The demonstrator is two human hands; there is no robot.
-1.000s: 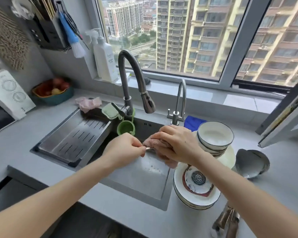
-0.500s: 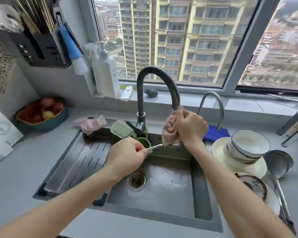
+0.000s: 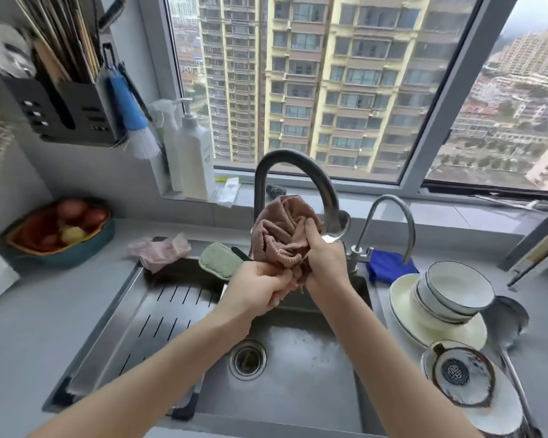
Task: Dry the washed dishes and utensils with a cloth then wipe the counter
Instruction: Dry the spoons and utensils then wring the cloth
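Above the sink [image 3: 298,384], in front of the tall faucet [image 3: 290,162], the right hand [image 3: 323,263] grips the bunched cloth [image 3: 279,235], thumb pressed into its folds; the bowl of a metal spoon [image 3: 337,230] juts from the cloth, its handle hidden; the left hand [image 3: 257,289], fingers curled, pinches the cloth's lower edge. Inside the sink: a slotted tray [image 3: 159,324] across its left part; a round drain [image 3: 247,358] in the wet basin floor. On the desk [image 3: 29,349] right of the sink: a pale plate [image 3: 405,314] carrying stacked bowls [image 3: 456,289], the top one empty; nearer, a patterned bowl [image 3: 462,374] on a second plate; a ladle [image 3: 508,324] lying beside both. Behind the sink: a blue rag [image 3: 389,267], a green sponge [image 3: 219,260], pink gloves [image 3: 159,251]. Left of the sink: a teal basket [image 3: 76,254] holding red and yellow fruit; on the wall above, a black rack [image 3: 76,121] holding chopsticks.
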